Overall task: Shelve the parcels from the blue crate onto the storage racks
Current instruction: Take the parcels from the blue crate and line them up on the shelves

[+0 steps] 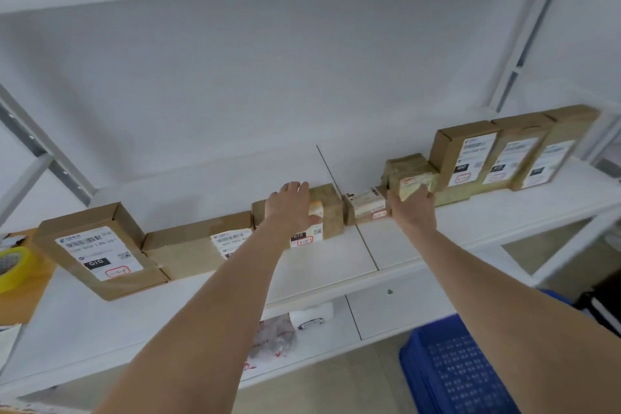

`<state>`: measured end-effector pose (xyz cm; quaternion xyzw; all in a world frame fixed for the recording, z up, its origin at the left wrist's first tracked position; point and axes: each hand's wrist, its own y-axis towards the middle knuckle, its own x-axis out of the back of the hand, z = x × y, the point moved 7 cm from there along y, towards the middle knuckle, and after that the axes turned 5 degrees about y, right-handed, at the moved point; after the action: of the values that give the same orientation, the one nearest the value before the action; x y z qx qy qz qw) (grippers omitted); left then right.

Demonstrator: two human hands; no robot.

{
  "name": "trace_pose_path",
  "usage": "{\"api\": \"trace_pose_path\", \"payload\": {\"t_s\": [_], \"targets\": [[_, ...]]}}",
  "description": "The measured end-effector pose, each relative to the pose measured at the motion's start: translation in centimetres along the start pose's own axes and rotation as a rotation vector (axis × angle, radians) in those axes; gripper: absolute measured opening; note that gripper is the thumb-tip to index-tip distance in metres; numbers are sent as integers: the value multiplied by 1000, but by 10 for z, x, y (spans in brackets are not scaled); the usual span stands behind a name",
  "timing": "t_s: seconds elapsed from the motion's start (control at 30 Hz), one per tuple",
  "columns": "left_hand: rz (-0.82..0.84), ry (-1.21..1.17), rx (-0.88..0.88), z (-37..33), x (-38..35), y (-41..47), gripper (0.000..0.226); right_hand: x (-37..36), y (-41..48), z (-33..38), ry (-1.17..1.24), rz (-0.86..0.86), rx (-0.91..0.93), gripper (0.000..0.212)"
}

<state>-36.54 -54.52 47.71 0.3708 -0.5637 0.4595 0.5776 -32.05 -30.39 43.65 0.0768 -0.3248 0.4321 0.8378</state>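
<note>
A row of brown cardboard parcels stands along the white rack shelf (470, 218). My left hand (291, 205) rests on top of a mid-row box (331, 208), fingers over its far edge and thumb on its front label. My right hand (415, 208) grips the front of a tape-wrapped parcel (411, 171), which sits on a flat taped box (452, 195). Between my hands lies a small low box (366, 207). The blue crate (450, 370) stands on the floor at the lower right, partly hidden by my right arm.
Two boxes (97, 249) fill the shelf's left part, and three upright boxes (504, 151) its right end. A yellow tape roll (13, 267) sits at the far left. On the lower shelf lie plastic-bagged parcels (275, 336). Rack posts (524, 40) rise at the right.
</note>
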Motion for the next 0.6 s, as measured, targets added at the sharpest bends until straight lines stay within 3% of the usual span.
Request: {"api": "trace_pose_path", "payload": {"t_s": [0.3, 0.47, 0.6], "targets": [[66, 21, 82, -61, -11, 36, 89, 29, 70, -37, 314, 45, -99, 83], [64, -90, 137, -79, -9, 50, 101, 29, 87, -40, 563, -12, -135, 59], [34, -287, 61, -114, 7, 71, 106, 32, 93, -44, 655, -56, -147, 49]]}}
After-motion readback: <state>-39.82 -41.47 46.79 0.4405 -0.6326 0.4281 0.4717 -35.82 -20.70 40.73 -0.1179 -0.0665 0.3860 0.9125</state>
